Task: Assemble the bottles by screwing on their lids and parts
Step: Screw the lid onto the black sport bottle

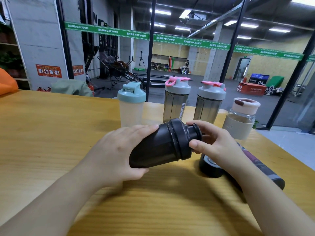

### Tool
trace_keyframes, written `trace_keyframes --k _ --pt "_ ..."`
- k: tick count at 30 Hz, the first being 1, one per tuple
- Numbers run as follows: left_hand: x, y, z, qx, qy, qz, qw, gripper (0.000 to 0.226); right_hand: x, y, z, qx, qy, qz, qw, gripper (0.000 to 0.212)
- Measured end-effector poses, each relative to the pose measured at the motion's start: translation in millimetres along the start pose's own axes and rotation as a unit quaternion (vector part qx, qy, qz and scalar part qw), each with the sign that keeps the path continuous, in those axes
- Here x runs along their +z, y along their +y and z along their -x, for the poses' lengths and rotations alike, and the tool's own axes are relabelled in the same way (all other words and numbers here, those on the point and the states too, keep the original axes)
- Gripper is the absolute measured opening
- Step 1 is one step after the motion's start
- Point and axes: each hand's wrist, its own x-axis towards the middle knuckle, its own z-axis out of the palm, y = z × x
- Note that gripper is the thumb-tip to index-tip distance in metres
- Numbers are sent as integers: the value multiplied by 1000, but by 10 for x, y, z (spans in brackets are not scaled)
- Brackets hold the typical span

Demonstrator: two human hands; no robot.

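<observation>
I hold a black shaker bottle [158,147] tilted on its side above the wooden table [51,133]. My left hand [117,150] wraps its body from the left. My right hand [216,145] pinches the small black cap [196,133] at the top of the bottle's black lid [180,138], thumb below and fingers above. Under my right hand lies another black part [210,169] on the table, partly hidden.
Behind stand a clear shaker with a teal lid [132,106], two smoky bottles with grey and pink lids [176,101] [209,103], and a glass bottle with a pink lid and beige sleeve [241,118]. A dark patterned roll [262,169] lies at right near the table edge.
</observation>
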Motion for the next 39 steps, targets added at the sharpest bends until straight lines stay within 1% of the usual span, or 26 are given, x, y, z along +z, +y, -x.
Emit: trace_keyframes --k 2,4,6,8,10,11,13,17,18,21,23,24,25,27,30,31,35,38,39 --pt "2 7 -11 11 6 -17 1000 88 38 -23 3 -7 22 0 1000 37" --pt "2 7 -16 21 9 -37 999 88 57 -38 9 4 32 -3 999 31" --pt "-2 5 -20 39 14 -65 997 88 71 -51 6 20 42 5 999 39" --pt "-3 13 -34 60 21 -92 994 91 88 -57 4 33 51 16 998 59" --pt "0 27 -48 74 24 -109 991 96 99 -73 4 60 59 14 996 69" --pt "2 37 -52 76 25 -113 990 97 102 -80 7 76 62 12 995 68" --pt "4 44 -45 77 24 -116 990 98 118 -114 8 98 63 13 993 59" --pt "3 24 -38 69 24 -109 991 93 120 -142 14 99 55 16 993 56" --pt "0 22 -38 64 25 -104 992 92 112 -144 18 99 48 12 994 53" --pt "-14 7 -35 49 26 -93 994 90 78 -120 25 95 11 -12 995 35" --pt "-18 -7 -30 42 25 -83 995 90 59 -110 22 91 1 -16 996 21" --pt "-16 -14 -29 43 25 -79 996 90 59 -111 21 92 -3 -19 996 20" --pt "-12 -22 -29 45 26 -77 996 91 62 -106 18 95 -5 -27 995 23" --pt "-6 -32 -32 54 30 -81 995 91 78 -122 16 113 -3 -50 992 37" --pt "-4 -38 -40 66 32 -95 993 94 114 -142 -4 148 32 -62 987 54" --pt "-2 -32 -44 67 32 -94 993 94 122 -144 -6 152 42 -63 986 55" --pt "5 -8 -41 54 27 -85 995 91 131 -199 7 136 59 -56 987 37" --pt "-4 -22 -29 33 19 -73 997 90 109 -180 28 112 46 -10 993 42" --pt "-11 -29 -25 25 19 -65 997 89 97 -153 29 95 47 10 994 37"
